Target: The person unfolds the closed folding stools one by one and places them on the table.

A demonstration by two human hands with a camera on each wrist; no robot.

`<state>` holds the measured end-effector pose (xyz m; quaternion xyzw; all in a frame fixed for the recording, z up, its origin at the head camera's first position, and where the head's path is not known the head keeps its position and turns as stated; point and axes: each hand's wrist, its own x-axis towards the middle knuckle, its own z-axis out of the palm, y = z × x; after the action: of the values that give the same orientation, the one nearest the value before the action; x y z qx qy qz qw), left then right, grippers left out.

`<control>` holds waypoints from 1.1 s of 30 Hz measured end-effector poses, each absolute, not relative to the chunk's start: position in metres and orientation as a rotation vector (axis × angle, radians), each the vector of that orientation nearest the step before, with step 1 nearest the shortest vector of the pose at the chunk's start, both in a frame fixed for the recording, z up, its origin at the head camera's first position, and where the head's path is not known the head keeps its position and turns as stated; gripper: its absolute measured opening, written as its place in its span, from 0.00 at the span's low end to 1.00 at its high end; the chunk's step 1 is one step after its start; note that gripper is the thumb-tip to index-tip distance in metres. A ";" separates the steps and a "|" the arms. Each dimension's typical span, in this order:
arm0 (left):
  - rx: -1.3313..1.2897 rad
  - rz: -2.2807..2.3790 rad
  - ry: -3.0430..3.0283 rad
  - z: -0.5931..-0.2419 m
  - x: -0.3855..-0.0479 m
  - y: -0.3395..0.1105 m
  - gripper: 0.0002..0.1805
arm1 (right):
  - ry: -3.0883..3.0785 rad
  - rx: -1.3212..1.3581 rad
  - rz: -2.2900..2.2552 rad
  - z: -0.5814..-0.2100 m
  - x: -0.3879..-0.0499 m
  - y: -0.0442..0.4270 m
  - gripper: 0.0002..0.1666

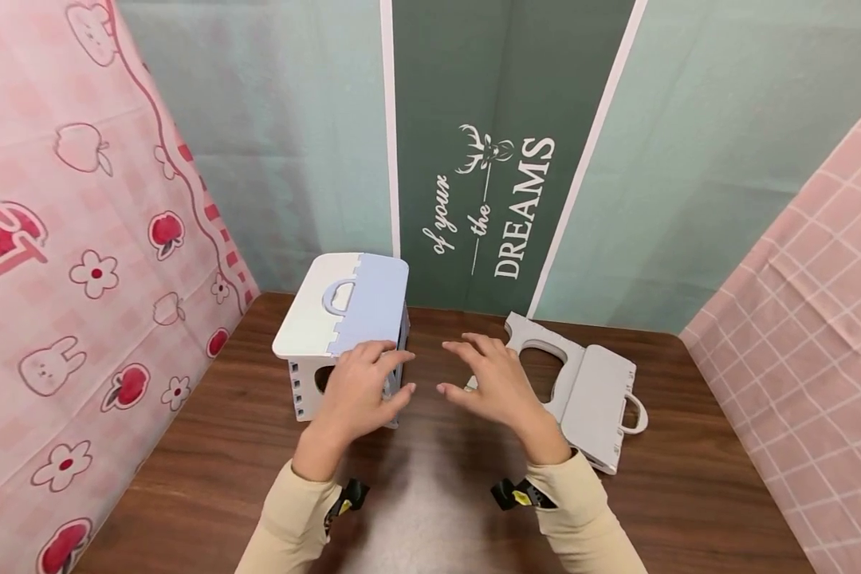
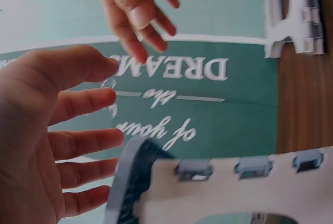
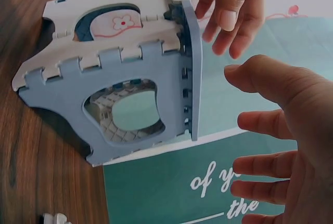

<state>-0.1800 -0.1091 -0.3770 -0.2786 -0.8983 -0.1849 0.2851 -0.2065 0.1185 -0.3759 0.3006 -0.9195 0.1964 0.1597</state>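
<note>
A folding step stool (image 1: 376, 295), half white and half pale blue with a carry handle in its top, stands unfolded at the left. My left hand (image 1: 359, 391) hovers in front of its blue side, fingers spread and slightly bent, holding nothing. At the right lies a grey folding stool (image 1: 603, 395), collapsed flat, its handle pointing right. My right hand (image 1: 498, 379) is just left of it, fingers apart and holding nothing. The palms face each other across a gap. In the right wrist view, the standing stool (image 3: 130, 63) shows its blue side panel with an oval opening.
The brown wooden table (image 1: 430, 494) runs up to a green cloth backdrop (image 1: 466, 263) with white lettering. A pink patterned cloth (image 1: 93, 319) hangs along the left, and a pink checked cloth (image 1: 818, 295) along the right.
</note>
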 end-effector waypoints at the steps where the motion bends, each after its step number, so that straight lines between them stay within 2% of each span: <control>1: -0.752 -0.477 -2.408 -0.378 -0.181 -0.106 0.18 | -2.632 0.856 0.561 -0.377 -0.206 0.121 0.34; 19: -0.886 -0.269 -2.434 -0.391 -0.198 -0.072 0.20 | -2.737 0.746 0.513 -0.395 -0.204 0.159 0.34; 33: -0.917 -0.281 -2.507 -0.411 -0.208 -0.050 0.24 | -2.775 0.679 0.456 -0.410 -0.200 0.188 0.35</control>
<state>-0.2082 -0.0500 -0.4110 -0.3327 -0.9096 -0.1020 0.2270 -0.1997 0.1882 -0.4097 0.2328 -0.9518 0.1564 0.1239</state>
